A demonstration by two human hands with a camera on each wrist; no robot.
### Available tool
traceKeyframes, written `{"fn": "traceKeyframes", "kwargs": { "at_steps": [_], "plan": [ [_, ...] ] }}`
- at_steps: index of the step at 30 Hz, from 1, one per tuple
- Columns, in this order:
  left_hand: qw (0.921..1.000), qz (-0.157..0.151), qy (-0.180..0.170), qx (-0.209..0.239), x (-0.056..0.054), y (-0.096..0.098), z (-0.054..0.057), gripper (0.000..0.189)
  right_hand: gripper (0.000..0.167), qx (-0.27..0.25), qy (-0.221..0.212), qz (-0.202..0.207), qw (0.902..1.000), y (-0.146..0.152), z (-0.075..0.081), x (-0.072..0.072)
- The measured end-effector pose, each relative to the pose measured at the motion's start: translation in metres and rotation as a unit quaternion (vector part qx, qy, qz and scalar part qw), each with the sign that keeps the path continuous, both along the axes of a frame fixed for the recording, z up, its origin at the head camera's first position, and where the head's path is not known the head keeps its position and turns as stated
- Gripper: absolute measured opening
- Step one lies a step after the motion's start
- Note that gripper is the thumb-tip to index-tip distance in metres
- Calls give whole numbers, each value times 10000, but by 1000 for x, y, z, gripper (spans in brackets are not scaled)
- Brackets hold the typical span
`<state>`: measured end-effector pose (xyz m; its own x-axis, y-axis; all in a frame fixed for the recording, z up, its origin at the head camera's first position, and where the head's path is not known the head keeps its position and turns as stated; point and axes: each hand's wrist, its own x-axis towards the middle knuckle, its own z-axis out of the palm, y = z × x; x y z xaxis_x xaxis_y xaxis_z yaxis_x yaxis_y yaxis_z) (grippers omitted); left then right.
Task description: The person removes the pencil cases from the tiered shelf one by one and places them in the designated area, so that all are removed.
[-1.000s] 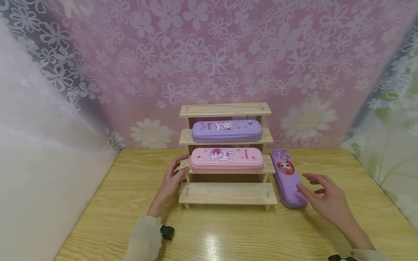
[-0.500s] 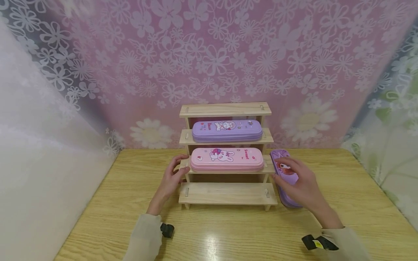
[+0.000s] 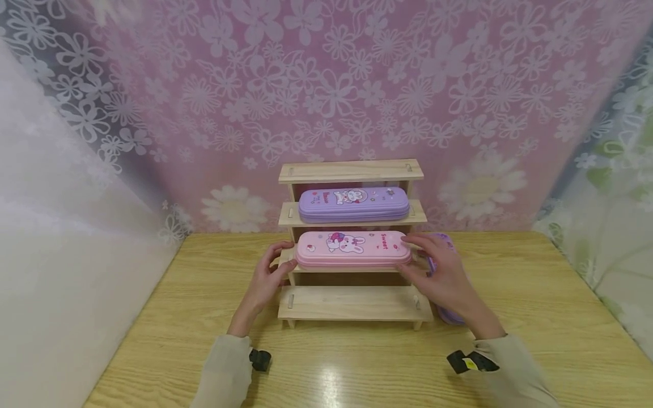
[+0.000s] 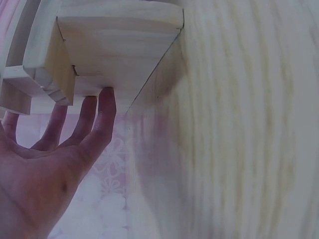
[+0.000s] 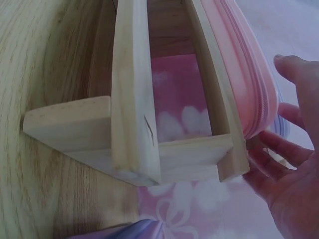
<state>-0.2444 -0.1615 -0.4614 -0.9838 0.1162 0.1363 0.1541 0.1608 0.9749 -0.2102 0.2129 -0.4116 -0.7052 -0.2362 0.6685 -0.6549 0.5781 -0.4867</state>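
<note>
A pink pencil case (image 3: 352, 249) with rabbit pictures lies on a tier of the stepped wooden rack (image 3: 352, 303). One tier higher lies a purple pencil case (image 3: 354, 205). My left hand (image 3: 265, 276) holds the left end of the pink case's tier; in the left wrist view its fingers (image 4: 102, 119) reach the rack's side. My right hand (image 3: 441, 275) is at the pink case's right end, fingers spread; in the right wrist view the thumb (image 5: 294, 69) stands slightly apart from it. Behind that hand, another purple pencil case (image 3: 449, 317) is mostly hidden.
The rack stands on a wood-grain table (image 3: 204, 317). Its lowest and top tiers carry no case. A pink floral curtain (image 3: 331, 85) hangs close behind, with pale cloth at both sides.
My right hand has moved left and forward, from the purple case on the table to the pink case's right end. The left hand has stayed at the rack.
</note>
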Motion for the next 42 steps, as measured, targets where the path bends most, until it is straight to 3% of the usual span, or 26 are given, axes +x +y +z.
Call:
{"fn": "traceKeyframes", "kwargs": {
  "at_steps": [5,17,26,30,36,42],
  "plan": [
    [10000,-23,-54,-25,-2,0,1,41,54,181,-327,-99,9993,-3,-3,-2],
    [9999,23,-122,-2,-3,0,4,41,63,-21,-1162,-126,9931,-11,-5,-6],
    [9999,-61,-100,74,1,0,6,41,61,-378,-1336,-40,9903,-10,-1,-2],
    [9999,-74,-81,79,1,0,4,40,70,-458,-1761,9,9833,-6,1,4],
    [9999,-73,-38,107,0,0,2,40,85,39,-2179,-19,9760,7,13,12],
    [9999,-82,21,84,1,-1,1,38,80,212,-2469,-87,9688,23,19,20]
  ]
}}
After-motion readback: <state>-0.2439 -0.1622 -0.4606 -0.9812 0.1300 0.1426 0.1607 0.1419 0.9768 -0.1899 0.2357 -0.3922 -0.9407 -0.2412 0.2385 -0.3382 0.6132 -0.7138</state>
